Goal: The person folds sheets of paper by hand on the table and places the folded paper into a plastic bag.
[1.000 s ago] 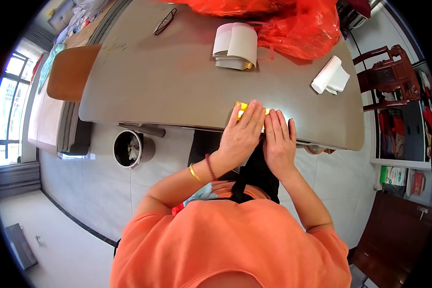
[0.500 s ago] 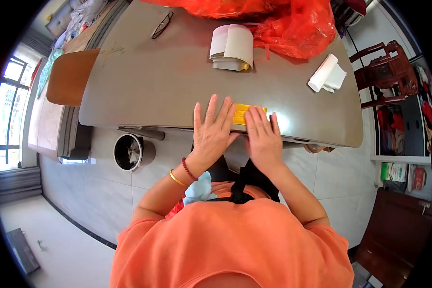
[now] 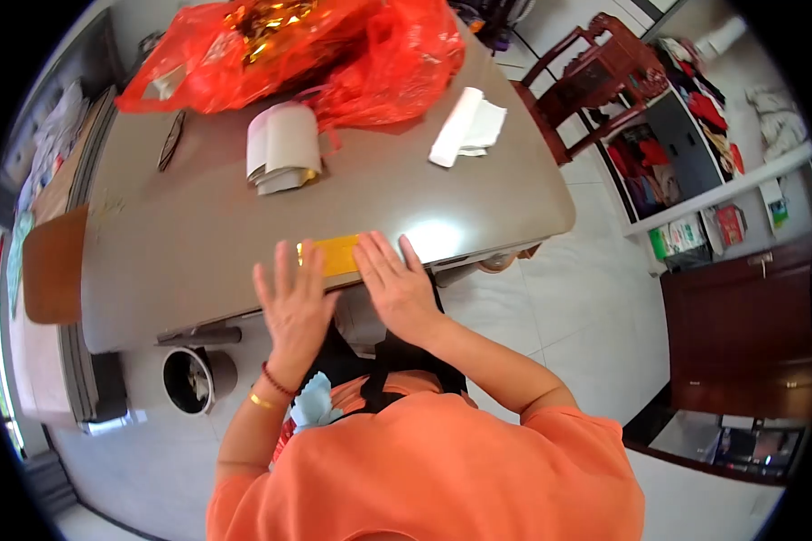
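Observation:
A shiny gold sheet [image 3: 338, 255], likely foil or paper, lies flat near the front edge of the grey-brown table [image 3: 198, 257]. My left hand [image 3: 296, 302] is at its left end with fingers spread; whether the fingertips touch it, I cannot tell. Flat on the right end of the sheet rest the fingers of my right hand [image 3: 395, 284]. Neither hand grips anything. Beyond the sheet stands a curled stack of pale paper [image 3: 282, 149], with a bit of gold at its lower corner.
Red plastic bags [image 3: 383, 68] with gold foil [image 3: 271, 27] inside cover the far side. A white roll [image 3: 465, 126] lies at the right, glasses [image 3: 170, 142] at the left. A bin [image 3: 194, 380] stands on the floor; a brown chair [image 3: 54, 266] and a carved wooden chair [image 3: 595, 77] flank the table.
The view has turned, so the table appears shifted left and tilted. My left hand has moved slightly away from the gold sheet's left end, uncovering more of it. My right hand stays on the sheet.

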Demonstrator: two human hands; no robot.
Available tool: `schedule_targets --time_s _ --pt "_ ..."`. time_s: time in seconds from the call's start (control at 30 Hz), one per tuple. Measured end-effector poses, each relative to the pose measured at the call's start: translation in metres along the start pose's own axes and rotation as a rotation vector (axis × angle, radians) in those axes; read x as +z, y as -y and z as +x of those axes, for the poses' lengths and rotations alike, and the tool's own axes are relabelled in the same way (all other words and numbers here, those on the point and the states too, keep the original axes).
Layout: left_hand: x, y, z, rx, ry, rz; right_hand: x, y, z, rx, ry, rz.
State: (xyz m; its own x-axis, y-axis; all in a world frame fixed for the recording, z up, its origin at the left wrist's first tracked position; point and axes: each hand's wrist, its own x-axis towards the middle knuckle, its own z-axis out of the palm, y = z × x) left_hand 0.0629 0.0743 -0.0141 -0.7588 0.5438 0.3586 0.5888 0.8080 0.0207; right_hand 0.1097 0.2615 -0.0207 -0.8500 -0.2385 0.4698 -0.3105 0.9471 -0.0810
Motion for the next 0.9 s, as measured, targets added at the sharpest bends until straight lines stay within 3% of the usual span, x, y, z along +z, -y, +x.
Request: schedule_targets --time_s 0.27,0.4,0.57,0.7,0.83,0.9 --pt "-0.001 -0.026 -0.004 0.091 -0.009 0.006 0.006 0.003 0.003 0.009 -0.021 -0.002" --pt "-0.002 0.002 -0.02 0.107 -0.043 0.074 0.006 -0.001 0.002 -0.004 -0.036 0.019" --pt "-0.017 0.027 -0.032 -0.039 -0.044 0.123 0.006 0.002 0.0 0.011 -0.075 0.039" --pt "-0.022 0.039 -0.039 -0.084 -0.032 -0.103 0.001 0.004 0.001 0.041 -0.144 0.184" --pt "-0.032 0.026 -0.028 -0.173 -0.117 -0.601 -0.002 0.006 0.008 0.045 -0.248 0.368" --pt "-0.031 0.02 -0.019 -0.278 -0.131 -1.009 -0.004 0.012 0.009 0.17 -0.291 0.631"
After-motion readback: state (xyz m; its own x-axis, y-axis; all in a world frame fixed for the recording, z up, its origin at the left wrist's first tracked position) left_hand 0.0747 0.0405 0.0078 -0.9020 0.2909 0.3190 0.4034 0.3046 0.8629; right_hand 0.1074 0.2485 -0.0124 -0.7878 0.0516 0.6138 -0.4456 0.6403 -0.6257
